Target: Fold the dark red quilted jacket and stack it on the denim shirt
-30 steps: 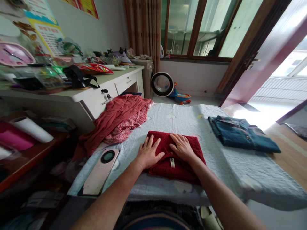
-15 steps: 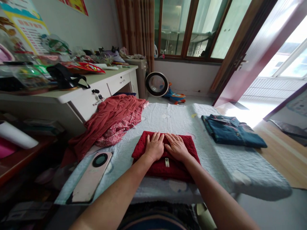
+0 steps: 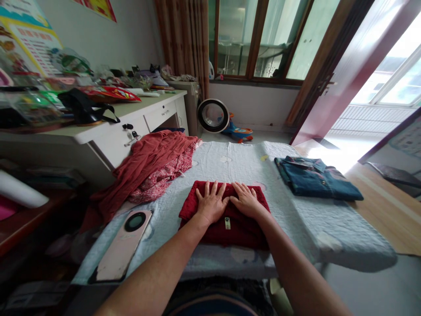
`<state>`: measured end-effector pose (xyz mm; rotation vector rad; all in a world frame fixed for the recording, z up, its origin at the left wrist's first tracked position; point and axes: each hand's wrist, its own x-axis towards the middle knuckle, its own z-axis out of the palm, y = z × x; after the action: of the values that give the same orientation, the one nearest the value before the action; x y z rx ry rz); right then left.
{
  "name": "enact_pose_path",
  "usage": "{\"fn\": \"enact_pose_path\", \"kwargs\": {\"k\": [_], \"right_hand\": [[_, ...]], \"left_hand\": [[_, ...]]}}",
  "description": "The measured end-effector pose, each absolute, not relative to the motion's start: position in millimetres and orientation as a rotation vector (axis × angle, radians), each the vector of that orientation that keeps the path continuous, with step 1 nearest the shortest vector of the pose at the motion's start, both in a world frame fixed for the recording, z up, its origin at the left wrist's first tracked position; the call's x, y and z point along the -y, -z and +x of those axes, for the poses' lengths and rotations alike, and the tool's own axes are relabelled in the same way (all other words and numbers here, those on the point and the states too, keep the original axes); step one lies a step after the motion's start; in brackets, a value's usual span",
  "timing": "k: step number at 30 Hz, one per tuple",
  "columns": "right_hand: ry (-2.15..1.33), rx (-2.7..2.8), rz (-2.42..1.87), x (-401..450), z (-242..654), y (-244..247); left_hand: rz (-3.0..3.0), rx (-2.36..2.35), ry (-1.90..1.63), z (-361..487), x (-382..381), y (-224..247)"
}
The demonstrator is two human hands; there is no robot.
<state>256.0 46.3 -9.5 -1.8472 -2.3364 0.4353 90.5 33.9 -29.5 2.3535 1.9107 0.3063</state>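
A folded dark red garment with a small pale label lies in front of me on a light blue quilted cloth. On its left half rests my left hand, palm down with the fingers spread. My right hand lies flat on the right half, thumb close to the left thumb. Both hands are open and press on the fabric without gripping it. The garment's far edge runs just beyond my fingertips.
Left of the garment is a phone, camera side up. Rumpled red clothes are heaped behind it, beside a cluttered white desk. A folded denim garment lies at right. A washing machine with its round door open stands beyond.
My left hand's fingers have spread wider on the red garment. The right hand has slid slightly outward, so the fingers of the two hands are further apart. The view has shifted a little.
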Motion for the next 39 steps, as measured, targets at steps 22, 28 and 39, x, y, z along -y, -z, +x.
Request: {"fn": "enact_pose_path", "kwargs": {"k": [22, 28, 39], "right_hand": [[-0.280, 2.086, -2.153, -25, 281, 29], [-0.352, 2.010, -2.181, -27, 285, 24], [-0.342, 2.173, -1.945, -13, 287, 13]], "left_hand": [[2.307, -1.871, -0.286, 90, -32, 23], [2.044, -1.826, -0.513, 74, -38, 5], [2.272, -1.830, -0.288, 46, -8, 8]]}}
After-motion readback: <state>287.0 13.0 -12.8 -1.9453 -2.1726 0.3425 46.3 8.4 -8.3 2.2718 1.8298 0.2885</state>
